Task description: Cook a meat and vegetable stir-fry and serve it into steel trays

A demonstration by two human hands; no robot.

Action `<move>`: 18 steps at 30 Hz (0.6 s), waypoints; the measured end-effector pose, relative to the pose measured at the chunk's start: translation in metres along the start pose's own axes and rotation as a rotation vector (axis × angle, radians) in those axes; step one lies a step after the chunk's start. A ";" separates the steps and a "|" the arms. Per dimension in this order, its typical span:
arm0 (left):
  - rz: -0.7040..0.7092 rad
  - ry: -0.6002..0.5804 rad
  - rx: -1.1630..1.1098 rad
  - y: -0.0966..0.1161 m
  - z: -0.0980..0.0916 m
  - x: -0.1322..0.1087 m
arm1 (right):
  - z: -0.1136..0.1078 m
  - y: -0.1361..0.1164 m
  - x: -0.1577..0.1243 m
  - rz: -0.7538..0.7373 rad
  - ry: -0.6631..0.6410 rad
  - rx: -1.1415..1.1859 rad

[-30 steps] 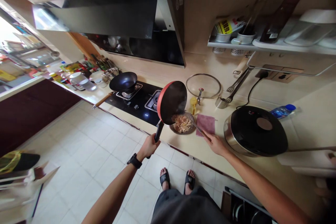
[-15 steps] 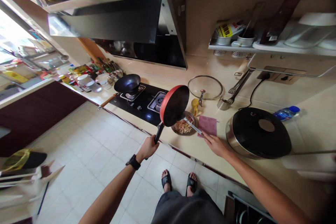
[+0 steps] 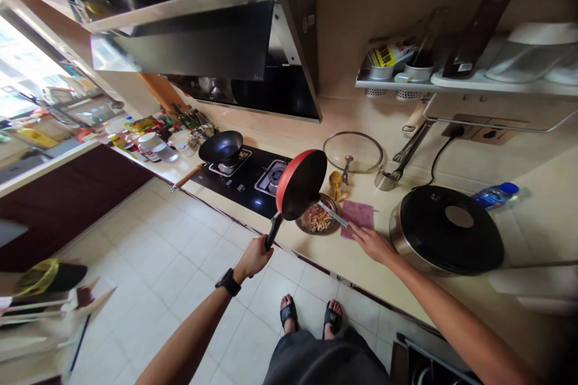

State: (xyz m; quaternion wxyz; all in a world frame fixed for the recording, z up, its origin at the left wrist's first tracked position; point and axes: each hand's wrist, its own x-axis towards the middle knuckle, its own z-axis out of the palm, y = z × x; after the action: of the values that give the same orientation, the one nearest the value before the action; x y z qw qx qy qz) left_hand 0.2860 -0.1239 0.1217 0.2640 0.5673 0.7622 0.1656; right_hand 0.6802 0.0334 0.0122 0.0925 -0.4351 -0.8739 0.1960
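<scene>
L hand [image 3: 253, 257]: fist shut round handle of red-rim pan [image 3: 300, 184]
R hand [image 3: 372, 245]: pinching steel spatula [image 3: 333, 214]
Under pan: bowl of shredded food [image 3: 316, 219]
Nearby: pink cloth [image 3: 357, 219], glass lid [image 3: 352, 152]

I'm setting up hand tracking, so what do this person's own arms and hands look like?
Both forearms are bare, with no sleeves in view, and neither the left hand nor the right hand wears a glove. A black strap watch sits on the left wrist; the right wrist shows no band.
</scene>
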 end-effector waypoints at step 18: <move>0.014 -0.020 0.054 0.003 -0.018 -0.012 | -0.016 -0.007 0.025 -0.054 -0.015 -0.174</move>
State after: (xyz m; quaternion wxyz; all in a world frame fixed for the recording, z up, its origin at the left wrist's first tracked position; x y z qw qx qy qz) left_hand 0.2806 -0.1333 0.1405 0.2549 0.5812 0.7598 0.1412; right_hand 0.6651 0.0531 0.0292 0.0533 -0.4166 -0.8996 0.1202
